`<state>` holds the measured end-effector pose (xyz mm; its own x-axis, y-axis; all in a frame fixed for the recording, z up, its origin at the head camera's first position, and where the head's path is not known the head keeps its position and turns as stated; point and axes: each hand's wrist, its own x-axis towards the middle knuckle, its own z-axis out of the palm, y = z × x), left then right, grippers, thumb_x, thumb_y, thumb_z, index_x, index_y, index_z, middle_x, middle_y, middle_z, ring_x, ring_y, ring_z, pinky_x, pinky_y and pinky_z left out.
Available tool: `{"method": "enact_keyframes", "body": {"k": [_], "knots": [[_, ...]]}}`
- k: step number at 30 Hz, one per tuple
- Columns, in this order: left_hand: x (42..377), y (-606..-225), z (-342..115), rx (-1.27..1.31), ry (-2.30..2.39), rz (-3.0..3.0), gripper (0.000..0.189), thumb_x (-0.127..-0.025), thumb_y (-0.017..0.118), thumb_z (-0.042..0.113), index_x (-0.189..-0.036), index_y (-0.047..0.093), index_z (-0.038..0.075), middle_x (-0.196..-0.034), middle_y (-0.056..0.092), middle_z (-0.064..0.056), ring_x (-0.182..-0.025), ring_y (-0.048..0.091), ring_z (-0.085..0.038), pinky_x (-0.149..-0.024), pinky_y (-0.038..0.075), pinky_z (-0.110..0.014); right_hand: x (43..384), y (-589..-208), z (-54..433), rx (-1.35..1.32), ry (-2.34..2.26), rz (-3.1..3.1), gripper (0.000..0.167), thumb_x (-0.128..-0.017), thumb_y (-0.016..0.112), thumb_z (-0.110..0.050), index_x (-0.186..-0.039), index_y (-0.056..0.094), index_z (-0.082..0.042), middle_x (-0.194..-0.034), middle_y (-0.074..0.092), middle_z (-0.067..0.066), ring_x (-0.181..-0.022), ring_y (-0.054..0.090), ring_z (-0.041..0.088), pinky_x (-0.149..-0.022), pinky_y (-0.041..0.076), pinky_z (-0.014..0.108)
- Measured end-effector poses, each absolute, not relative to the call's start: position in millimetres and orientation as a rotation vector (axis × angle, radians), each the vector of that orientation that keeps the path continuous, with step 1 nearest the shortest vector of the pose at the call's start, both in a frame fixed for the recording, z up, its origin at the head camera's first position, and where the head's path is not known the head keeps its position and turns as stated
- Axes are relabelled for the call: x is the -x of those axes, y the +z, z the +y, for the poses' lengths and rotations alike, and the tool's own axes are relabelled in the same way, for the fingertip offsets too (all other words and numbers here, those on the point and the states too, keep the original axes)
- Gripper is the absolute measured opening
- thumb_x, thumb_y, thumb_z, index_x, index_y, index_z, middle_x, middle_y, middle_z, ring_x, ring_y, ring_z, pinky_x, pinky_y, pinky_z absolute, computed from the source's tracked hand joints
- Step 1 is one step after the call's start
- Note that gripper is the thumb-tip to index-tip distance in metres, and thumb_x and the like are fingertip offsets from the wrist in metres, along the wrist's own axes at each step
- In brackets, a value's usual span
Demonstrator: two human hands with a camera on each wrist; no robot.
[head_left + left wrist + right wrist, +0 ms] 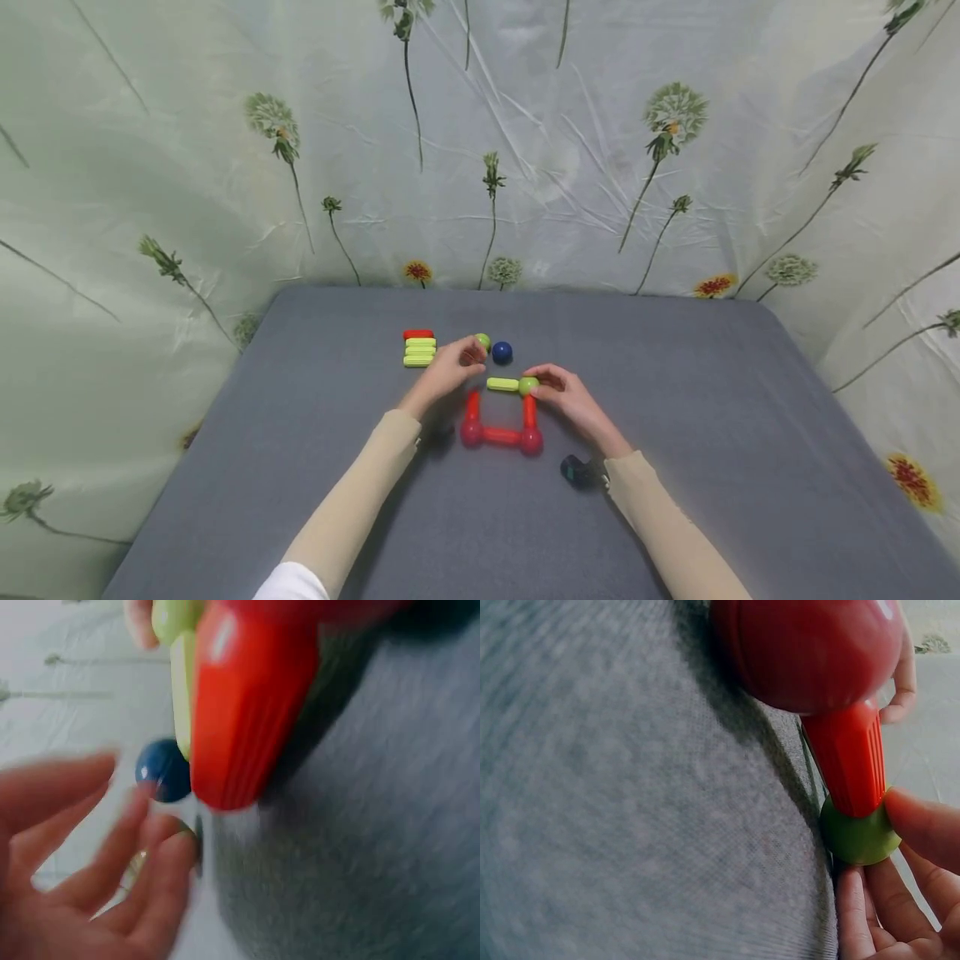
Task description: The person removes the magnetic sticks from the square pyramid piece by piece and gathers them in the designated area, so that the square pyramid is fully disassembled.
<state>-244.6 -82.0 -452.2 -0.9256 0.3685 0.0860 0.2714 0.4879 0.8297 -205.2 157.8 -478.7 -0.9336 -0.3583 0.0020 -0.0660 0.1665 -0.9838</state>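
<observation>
My right hand point(570, 400) pinches a green ball point(859, 836) between thumb and fingers, at the far end of a red rod point(847, 757). That rod belongs to a U-shaped piece of red rods joined by two red balls point(531, 441) on the table. From the pinched ball a yellow-green rod point(502, 384) points left. My left hand point(453, 367), fingers loosely bent and blurred in its wrist view, reaches beside a second green ball point(484, 341), which its fingers partly cover. A blue ball point(163, 771) sits just right of that ball in the head view.
Left of my left hand, several yellow-green rods point(420, 352) lie in a row with a red rod point(418, 334) behind them. The grey table point(337, 333) ends at a hanging flowered cloth point(570, 208). A dark wrist device point(576, 471) shows under the right wrist.
</observation>
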Motion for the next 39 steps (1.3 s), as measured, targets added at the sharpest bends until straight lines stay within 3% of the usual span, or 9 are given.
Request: {"method": "enact_keyframes", "body": {"k": [4, 10, 13, 21, 28, 39], "knots": [[236, -453, -71, -0.703, 1.221, 2.561, 0.020, -0.085, 0.068, 0.000, -0.104, 0.063, 0.004, -0.099, 0.065, -0.007, -0.094, 0.062, -0.022, -0.084, 0.049, -0.036, 206, -478, 160, 0.393, -1.845, 2.211, 0.030, -0.093, 0.062, -0.013, -0.119, 0.059, 0.001, -0.114, 0.060, 0.015, -0.101, 0.058, 0.023, -0.088, 0.047, 0.028], [234, -459, -60, -0.784, 1.059, 2.770, 0.015, -0.080, 0.073, 0.000, -0.091, 0.067, 0.009, -0.081, 0.063, -0.001, -0.078, 0.059, -0.016, -0.072, 0.049, -0.031, 202, -472, 155, 0.321, -1.828, 2.192, 0.032, -0.093, 0.061, -0.007, -0.122, 0.056, 0.006, -0.119, 0.058, 0.019, -0.106, 0.057, 0.026, -0.091, 0.045, 0.028], [232, -458, -65, -0.799, 1.055, 2.827, 0.012, -0.080, 0.073, 0.003, -0.090, 0.070, 0.009, -0.081, 0.063, -0.001, -0.076, 0.058, -0.015, -0.069, 0.048, -0.029, 203, -477, 155, 0.307, -1.843, 2.188, 0.031, -0.093, 0.061, -0.007, -0.121, 0.057, 0.005, -0.117, 0.059, 0.016, -0.103, 0.058, 0.023, -0.089, 0.046, 0.027], [223, -451, -107, -0.650, 1.437, 2.701, 0.012, -0.080, 0.072, -0.002, -0.092, 0.070, 0.003, -0.089, 0.067, -0.005, -0.081, 0.064, -0.018, -0.076, 0.052, -0.032, 205, -478, 154, 0.293, -1.829, 2.190, 0.031, -0.092, 0.061, -0.007, -0.121, 0.057, 0.004, -0.116, 0.060, 0.015, -0.101, 0.058, 0.021, -0.088, 0.046, 0.027], [219, -457, -157, -0.405, 1.330, 2.962, 0.015, -0.078, 0.075, -0.001, -0.091, 0.071, 0.002, -0.091, 0.068, -0.010, -0.083, 0.065, -0.025, -0.074, 0.052, -0.040, 205, -477, 156, 0.280, -1.827, 2.200, 0.031, -0.093, 0.061, -0.006, -0.122, 0.057, 0.004, -0.118, 0.059, 0.016, -0.102, 0.057, 0.022, -0.087, 0.046, 0.026], [226, -459, -172, -0.390, 1.118, 3.098, 0.019, -0.076, 0.075, -0.002, -0.089, 0.063, 0.000, -0.085, 0.051, -0.012, -0.080, 0.056, -0.028, -0.071, 0.049, -0.042, 200, -465, 155, 0.313, -1.819, 2.181, 0.032, -0.093, 0.058, -0.001, -0.123, 0.054, 0.010, -0.121, 0.056, 0.023, -0.104, 0.056, 0.025, -0.088, 0.045, 0.026]]}}
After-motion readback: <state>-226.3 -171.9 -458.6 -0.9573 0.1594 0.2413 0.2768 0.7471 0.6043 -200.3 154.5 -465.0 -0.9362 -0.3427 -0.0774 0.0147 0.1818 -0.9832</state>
